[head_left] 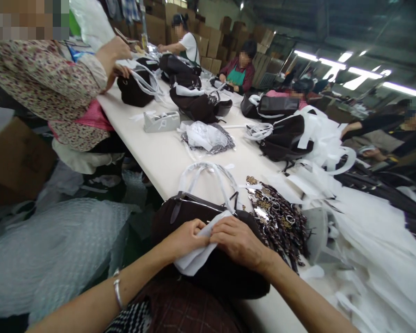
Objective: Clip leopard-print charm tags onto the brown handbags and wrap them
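A dark brown handbag (pixel 190 208) with a zip along its top lies at the table's near edge, against my body. Its handles (pixel 190 175) are wrapped in white material and stand up behind it. Over the bag's front, my left hand (pixel 190 238) pinches a piece of white tissue paper (pixel 194 261). My right hand (pixel 237 240) has its fingers closed on the same paper, beside the left. Part of the paper is hidden beneath my fingers. Just right of the bag lies a pile of brown straps with metal rings (pixel 277 212).
A tape dispenser (pixel 161 121) and a plastic-wrapped bundle (pixel 208 138) rest on the white table (pixel 142 152). More dark bags (pixel 287 136) stand farther back. White paper sheets (pixel 374 226) cover the right side. Bubble wrap (pixel 55 249) lies at lower left. Several co-workers surround the table.
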Demonstrator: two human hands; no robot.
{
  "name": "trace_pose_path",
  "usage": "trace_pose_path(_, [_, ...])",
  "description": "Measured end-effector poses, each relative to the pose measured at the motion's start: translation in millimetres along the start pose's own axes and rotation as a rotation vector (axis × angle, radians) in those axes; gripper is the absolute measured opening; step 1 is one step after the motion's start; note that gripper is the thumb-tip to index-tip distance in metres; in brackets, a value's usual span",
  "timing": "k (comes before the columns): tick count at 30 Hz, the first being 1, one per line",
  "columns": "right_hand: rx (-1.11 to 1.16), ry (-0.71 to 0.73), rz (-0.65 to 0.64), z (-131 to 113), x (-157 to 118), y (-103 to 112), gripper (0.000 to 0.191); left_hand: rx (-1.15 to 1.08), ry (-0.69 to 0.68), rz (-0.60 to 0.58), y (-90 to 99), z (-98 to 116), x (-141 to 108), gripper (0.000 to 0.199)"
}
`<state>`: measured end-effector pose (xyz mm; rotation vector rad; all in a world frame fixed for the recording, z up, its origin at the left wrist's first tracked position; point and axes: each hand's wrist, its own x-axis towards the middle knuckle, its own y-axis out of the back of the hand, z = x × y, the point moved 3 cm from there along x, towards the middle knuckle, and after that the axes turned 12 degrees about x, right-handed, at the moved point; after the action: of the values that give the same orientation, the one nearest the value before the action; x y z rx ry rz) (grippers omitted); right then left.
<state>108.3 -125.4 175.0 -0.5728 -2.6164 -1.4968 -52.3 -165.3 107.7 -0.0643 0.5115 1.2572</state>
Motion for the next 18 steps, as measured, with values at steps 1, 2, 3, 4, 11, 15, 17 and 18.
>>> trace_pose_path(1, [-0.004, -0.004, -0.015, 1, 4, -1, 0.017, 0.090, -0.034, 0.053, -0.2, 1, 0, 0.036])
trace_pose_path(2, [-0.006, -0.003, -0.026, 3, 9, -2, 0.017, 0.168, -0.074, 0.098, -0.5, 1, -1, 0.031])
trace_pose_path(3, [0.000, -0.001, -0.035, 6, 13, -3, 0.017, 0.224, -0.108, 0.138, -0.6, 2, -2, 0.027])
trace_pose_path(4, [0.017, -0.001, -0.036, 9, 17, -5, 0.018, 0.252, -0.135, 0.169, -0.6, 2, -3, 0.025])
trace_pose_path(11, [0.094, -0.172, -0.070, 45, 26, -22, 0.055, 0.253, -0.196, 0.211, 3.4, -3, -18, 0.026])
trace_pose_path(15, [0.019, -0.121, -0.123, 54, 27, -31, 0.055, 0.249, -0.248, 0.145, 8.0, -2, -26, 0.018])
trace_pose_path(17, [-0.004, -0.114, -0.106, 56, 27, -32, 0.055, 0.206, -0.253, 0.126, 11.4, -3, -30, 0.018])
trace_pose_path(18, [-0.012, -0.119, -0.095, 57, 27, -32, 0.056, 0.187, -0.236, 0.117, 13.2, -4, -32, 0.020])
